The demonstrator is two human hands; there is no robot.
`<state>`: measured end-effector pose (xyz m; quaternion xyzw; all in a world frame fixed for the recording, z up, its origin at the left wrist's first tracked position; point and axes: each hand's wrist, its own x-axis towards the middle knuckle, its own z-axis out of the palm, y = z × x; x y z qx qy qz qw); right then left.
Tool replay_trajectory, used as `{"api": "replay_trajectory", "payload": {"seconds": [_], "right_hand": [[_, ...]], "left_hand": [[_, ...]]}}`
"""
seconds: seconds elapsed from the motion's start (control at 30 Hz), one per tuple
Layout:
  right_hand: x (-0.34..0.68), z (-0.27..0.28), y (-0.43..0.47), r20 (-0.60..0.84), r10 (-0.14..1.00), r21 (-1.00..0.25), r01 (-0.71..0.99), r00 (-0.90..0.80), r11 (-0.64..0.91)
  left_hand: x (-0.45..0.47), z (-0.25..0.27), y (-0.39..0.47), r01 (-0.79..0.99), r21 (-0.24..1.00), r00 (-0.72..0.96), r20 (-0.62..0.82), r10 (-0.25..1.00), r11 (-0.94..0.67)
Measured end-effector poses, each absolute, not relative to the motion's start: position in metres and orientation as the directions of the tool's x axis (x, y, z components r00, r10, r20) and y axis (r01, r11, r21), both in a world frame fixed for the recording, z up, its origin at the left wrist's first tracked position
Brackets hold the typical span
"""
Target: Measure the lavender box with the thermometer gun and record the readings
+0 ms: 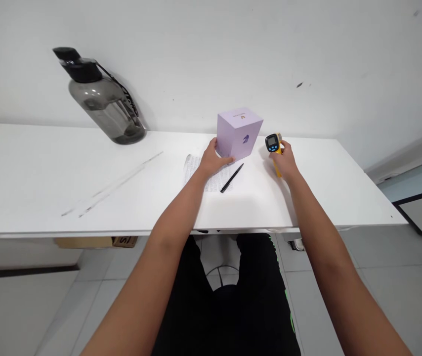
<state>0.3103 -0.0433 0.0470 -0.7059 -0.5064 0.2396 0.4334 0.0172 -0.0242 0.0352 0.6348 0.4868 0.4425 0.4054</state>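
Observation:
My left hand [213, 160] grips the lower left side of a lilac box [238, 133], which stands on the white table against a printed sheet of paper [192, 170]. To the right, my right hand [286, 160] is wrapped around the handle of a yellow and black infrared thermometer [273, 143]. Its small screen and blue buttons face me. Between my forearms lies a black pen [232, 178], partly over the paper's right edge. My left hand and the box hide part of the sheet.
A large grey see-through water bottle [107, 106] with a black lid stands at the back left by the wall. The white table [40, 188] carries dark streaks on its left half. Below the front edge is a cardboard box [92, 242].

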Motion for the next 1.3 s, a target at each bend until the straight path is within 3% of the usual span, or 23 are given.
{"api": "replay_trajectory", "payload": {"seconds": [0.23,0.5,0.63,0.7,0.8,0.87,1.0,1.1,1.23,1.3], "right_hand": [[0.283,0.046,-0.046,0.107,0.906,-0.579,0.766,0.41,-0.279],[0.27,0.03,-0.05,0.219,0.913,-0.446,0.867,0.345,-0.221],[0.268,0.033,-0.061,0.42,0.884,-0.323,0.944,0.206,-0.066],[0.267,0.037,-0.071,0.482,0.875,-0.225,0.971,0.044,0.075],[0.261,0.042,-0.087,0.379,0.86,-0.076,0.915,-0.341,0.396],[0.254,0.043,-0.095,0.264,0.822,-0.034,0.846,-0.505,0.531],[0.246,0.038,-0.101,0.148,0.795,-0.046,0.799,-0.588,0.599],[0.251,0.034,-0.103,0.243,0.801,-0.125,0.801,-0.547,0.585],[0.255,0.034,-0.116,0.554,0.799,-0.382,0.781,-0.234,0.494],[0.25,0.037,-0.126,0.626,0.779,-0.528,0.711,-0.043,0.464]], "left_hand": [[0.017,0.036,-0.026,0.27,0.946,0.119,0.154,0.981,-0.181],[0.018,0.03,-0.02,0.291,0.935,0.118,0.174,0.978,-0.202],[0.019,0.031,-0.02,0.293,0.936,0.111,0.171,0.979,-0.197],[0.02,0.033,-0.021,0.287,0.937,0.113,0.172,0.979,-0.198],[0.021,0.035,-0.023,0.28,0.94,0.11,0.17,0.979,-0.195],[0.021,0.035,-0.023,0.278,0.943,0.1,0.163,0.981,-0.185],[0.021,0.034,-0.023,0.273,0.942,0.106,0.173,0.979,-0.196],[0.021,0.035,-0.024,0.271,0.945,0.103,0.161,0.982,-0.184],[0.021,0.034,-0.024,0.281,0.941,0.097,0.169,0.981,-0.19],[0.022,0.032,-0.022,0.279,0.939,0.094,0.18,0.979,-0.199]]}}
